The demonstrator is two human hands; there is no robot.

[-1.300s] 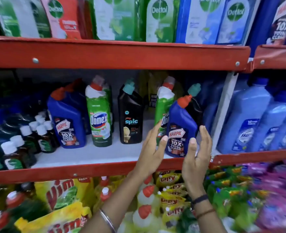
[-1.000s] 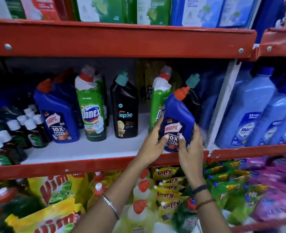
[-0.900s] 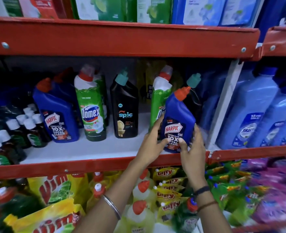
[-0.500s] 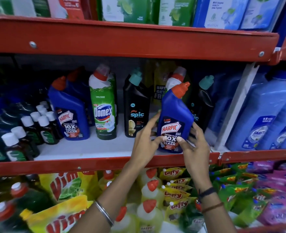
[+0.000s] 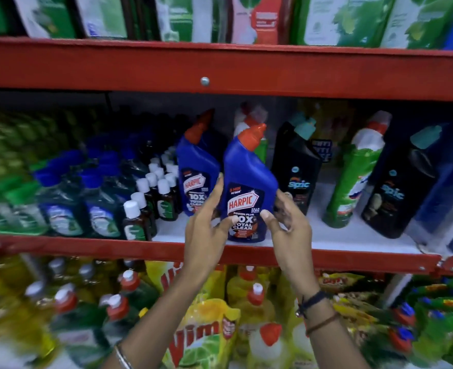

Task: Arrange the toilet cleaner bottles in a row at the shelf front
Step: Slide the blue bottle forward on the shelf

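Both hands are gripping 1 blue Harpic bottle (image 5: 249, 182) standing at the front of the white shelf (image 5: 326, 234): the left hand (image 5: 206, 230) is clasping its left side and the right hand (image 5: 286, 225) its right, thumbs pressing the label. A second Harpic bottle (image 5: 197, 166) is standing just behind-left, a black Spic bottle (image 5: 296, 166) to the right.

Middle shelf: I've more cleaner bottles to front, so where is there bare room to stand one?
Bare white shelf shows between the held Harpic bottle and the green bottle, in front of the black Spic bottle. A narrower strip lies left of the left hand. Further left, small white-capped bottles crowd the shelf.
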